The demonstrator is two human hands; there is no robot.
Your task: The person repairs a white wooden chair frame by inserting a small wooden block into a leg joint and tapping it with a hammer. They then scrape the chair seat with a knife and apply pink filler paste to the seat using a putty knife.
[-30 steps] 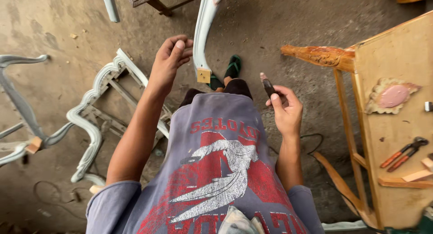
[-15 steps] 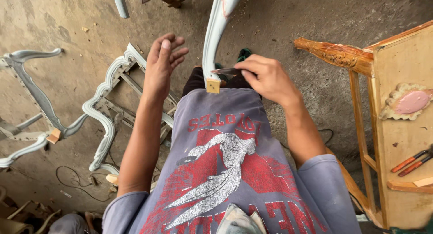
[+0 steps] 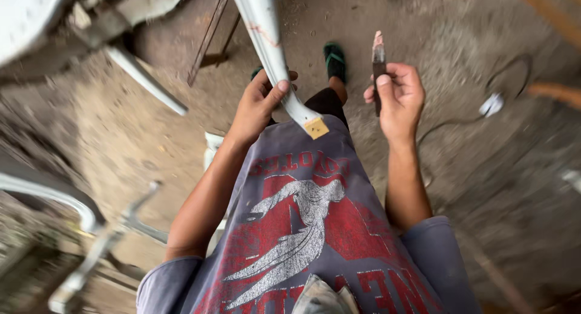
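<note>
My left hand (image 3: 257,105) grips a curved, white-primed wooden furniture leg (image 3: 266,41) near its lower end. The leg's cut end shows bare yellowish wood (image 3: 316,127) just above my grey and red shirt. To the right, my right hand (image 3: 399,96) holds a small dark blade-like tool (image 3: 378,62) upright, a short gap away from the leg. My foot in a green sandal (image 3: 334,58) rests on the dirt floor between the hands.
White-primed curved frame parts lie at the left (image 3: 78,205) and top left (image 3: 145,78), blurred. A dark wooden frame (image 3: 206,41) stands behind the leg. A cable with a white plug (image 3: 493,105) lies on the floor at the right.
My left hand has closed around the leg. My right hand has pulled the tool away from the leg's cut end to the right. The view has swung, and the workbench is out of sight.
</note>
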